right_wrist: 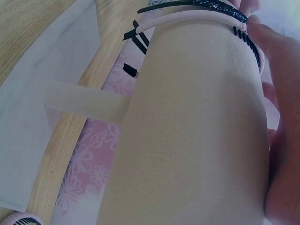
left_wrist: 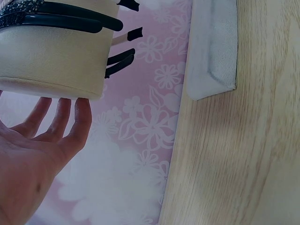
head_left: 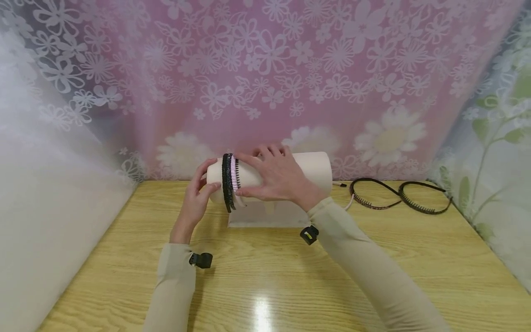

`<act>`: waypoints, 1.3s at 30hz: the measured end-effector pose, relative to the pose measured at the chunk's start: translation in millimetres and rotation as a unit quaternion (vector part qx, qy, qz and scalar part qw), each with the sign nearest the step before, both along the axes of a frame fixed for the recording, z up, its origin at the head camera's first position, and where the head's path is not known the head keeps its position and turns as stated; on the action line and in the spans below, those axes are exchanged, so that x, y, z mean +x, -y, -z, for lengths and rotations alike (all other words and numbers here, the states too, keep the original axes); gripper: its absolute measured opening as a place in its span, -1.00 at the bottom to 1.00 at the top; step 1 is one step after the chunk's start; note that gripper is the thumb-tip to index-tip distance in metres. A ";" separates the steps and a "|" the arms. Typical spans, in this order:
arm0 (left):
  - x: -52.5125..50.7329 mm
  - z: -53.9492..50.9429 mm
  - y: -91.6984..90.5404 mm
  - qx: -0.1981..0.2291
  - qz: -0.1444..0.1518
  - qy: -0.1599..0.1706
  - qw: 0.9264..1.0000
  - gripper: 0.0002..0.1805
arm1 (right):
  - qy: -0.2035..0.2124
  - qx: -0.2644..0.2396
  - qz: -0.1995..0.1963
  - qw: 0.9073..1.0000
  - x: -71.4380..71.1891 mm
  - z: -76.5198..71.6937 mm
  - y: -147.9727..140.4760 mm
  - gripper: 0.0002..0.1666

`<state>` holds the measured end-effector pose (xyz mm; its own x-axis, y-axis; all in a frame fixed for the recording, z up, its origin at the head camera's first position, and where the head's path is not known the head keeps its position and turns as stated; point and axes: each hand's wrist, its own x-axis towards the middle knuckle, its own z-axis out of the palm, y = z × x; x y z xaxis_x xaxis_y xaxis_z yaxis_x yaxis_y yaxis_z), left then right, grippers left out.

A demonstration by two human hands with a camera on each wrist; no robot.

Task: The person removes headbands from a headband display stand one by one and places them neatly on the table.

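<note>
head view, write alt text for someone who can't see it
A person's left hand grips the left end of a cream cylinder; the right hand holds a pink headband on it, beside a black headband. Other dark headbands lie at right on the wooden table, before a pink floral curtain.

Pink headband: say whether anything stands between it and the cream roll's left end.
At least one glittery black headband lies between the pink headband and that end; past it, the left hand grips the roll.
</note>
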<state>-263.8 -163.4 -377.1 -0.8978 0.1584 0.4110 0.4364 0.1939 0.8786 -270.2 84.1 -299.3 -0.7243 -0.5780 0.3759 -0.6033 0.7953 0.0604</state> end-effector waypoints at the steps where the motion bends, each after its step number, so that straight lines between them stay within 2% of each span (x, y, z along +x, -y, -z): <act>1: 0.1 0.0 0.0 -0.001 -0.001 0.000 1.000 -0.37 | -0.003 0.002 0.001 1.000 0.0 0.4 0.3 0.05; 7: 0.1 0.5 0.2 -0.004 -0.005 0.000 1.000 -0.37 | -0.019 0.018 0.010 1.000 -0.8 1.9 1.6 0.05; 13: 0.4 0.7 0.3 -0.007 -0.009 0.004 1.000 -0.38 | -0.016 0.034 0.018 0.999 -0.3 2.0 3.0 0.05; 26: -0.9 2.7 0.5 -0.007 -0.012 0.004 1.000 -0.38 | -0.017 0.023 0.018 0.999 1.2 1.8 3.4 0.01; 39: -0.6 2.7 0.4 -0.005 -0.009 0.005 1.000 -0.39 | -0.026 0.035 0.025 0.999 -0.3 3.2 5.6 0.07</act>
